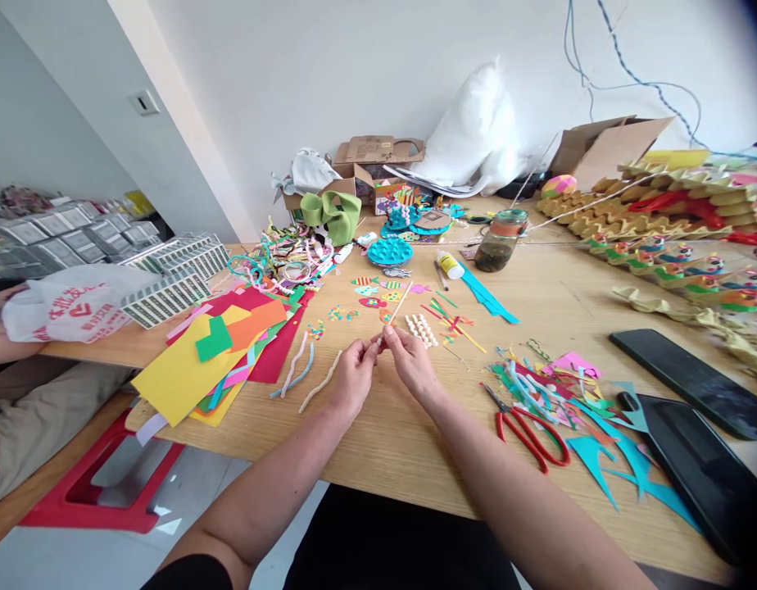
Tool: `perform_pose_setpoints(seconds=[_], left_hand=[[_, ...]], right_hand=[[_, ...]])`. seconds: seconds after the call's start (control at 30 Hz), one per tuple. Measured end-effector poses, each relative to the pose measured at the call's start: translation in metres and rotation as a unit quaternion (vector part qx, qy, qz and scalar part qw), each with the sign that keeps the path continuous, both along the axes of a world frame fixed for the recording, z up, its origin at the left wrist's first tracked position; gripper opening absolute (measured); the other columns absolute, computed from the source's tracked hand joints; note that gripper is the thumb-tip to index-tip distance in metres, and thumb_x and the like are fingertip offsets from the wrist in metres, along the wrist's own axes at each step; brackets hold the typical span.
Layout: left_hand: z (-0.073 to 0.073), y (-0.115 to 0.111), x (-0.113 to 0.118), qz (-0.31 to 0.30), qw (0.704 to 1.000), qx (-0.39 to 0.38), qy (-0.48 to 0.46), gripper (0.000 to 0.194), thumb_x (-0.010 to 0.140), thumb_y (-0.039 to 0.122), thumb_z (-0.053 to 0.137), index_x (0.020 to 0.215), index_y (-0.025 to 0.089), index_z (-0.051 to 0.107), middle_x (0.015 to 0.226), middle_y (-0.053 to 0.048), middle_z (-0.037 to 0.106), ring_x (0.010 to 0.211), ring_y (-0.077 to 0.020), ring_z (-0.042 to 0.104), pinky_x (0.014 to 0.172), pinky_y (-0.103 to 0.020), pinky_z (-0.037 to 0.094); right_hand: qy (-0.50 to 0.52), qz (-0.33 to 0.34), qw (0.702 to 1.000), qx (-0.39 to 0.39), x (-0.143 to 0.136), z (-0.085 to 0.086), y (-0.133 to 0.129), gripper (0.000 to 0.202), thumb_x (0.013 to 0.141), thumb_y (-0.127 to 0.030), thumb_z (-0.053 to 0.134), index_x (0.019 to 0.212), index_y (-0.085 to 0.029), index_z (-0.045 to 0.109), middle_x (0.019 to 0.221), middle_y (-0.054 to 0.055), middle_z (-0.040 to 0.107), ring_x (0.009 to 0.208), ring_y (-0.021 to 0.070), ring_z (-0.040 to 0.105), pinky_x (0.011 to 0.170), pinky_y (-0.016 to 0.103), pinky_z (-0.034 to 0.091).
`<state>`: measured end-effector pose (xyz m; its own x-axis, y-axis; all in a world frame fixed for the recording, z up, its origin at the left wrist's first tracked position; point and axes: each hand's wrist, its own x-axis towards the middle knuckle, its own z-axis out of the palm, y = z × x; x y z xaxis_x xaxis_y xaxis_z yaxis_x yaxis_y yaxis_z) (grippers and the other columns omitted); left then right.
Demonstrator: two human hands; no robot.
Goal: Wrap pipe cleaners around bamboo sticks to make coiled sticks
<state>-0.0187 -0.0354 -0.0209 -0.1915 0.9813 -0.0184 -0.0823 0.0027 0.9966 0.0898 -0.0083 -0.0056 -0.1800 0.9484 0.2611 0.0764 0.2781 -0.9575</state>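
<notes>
Your left hand (355, 373) and right hand (411, 359) together pinched a slender stick (400, 302), pointing away from you. Just beyond your right hand, white twisted pieces (423, 329) lay apparently finished; beside your left hand, three loose strips (319, 387) appeared yet unworked.

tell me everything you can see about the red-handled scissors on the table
The scissors with looped red plastic-looking handles lie on the light wooden table, metal-looking blades pointing away and leftward, loops spread apart towards the person. Nobody touches them. Bright paper scraps lie beside them; whether any touch is unclear.
</notes>
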Motion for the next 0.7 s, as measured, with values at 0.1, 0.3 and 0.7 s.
perform_pose_setpoints(seconds=[0.1,0.3,0.7], left_hand=[[0.002,0.0,-0.001,-0.005,1.0,-0.007,0.005,0.031,0.069,0.044,0.064,0.063,0.016,0.053,0.055,0.004,0.044,0.052,-0.0083,0.036,0.048,-0.02,0.025],[0.0,0.0,0.0,-0.027,0.999,-0.026,-0.014,0.033,0.068,0.045,0.065,0.061,0.015,0.053,0.052,0.004,0.042,0.049,-0.0068,0.034,0.045,-0.02,0.022],[0.014,-0.001,0.003,-0.078,0.976,-0.079,-0.185,0.036,0.059,0.041,0.073,0.062,0.013,0.051,0.054,0.005,0.041,0.042,-0.0011,0.027,0.039,-0.018,0.011]], right_hand=[[-0.053,-0.027,0.998,0.007,-0.001,-0.001,0.001,0.035,0.082,-0.044,0.048,0.064,-0.016,0.057,0.066,0.005,0.061,0.063,0.0157,0.054,0.061,0.027,0.042],[-0.132,-0.069,0.987,0.058,-0.004,-0.005,0.0,0.034,0.085,-0.032,0.043,0.054,-0.018,0.048,0.062,0.004,0.054,0.06,0.0149,0.05,0.06,0.028,0.038],[-0.077,-0.028,0.997,0.011,0.002,-0.005,0.003,0.039,0.082,-0.049,0.047,0.061,-0.017,0.053,0.06,0.003,0.056,0.058,0.0141,0.051,0.056,0.026,0.04]])
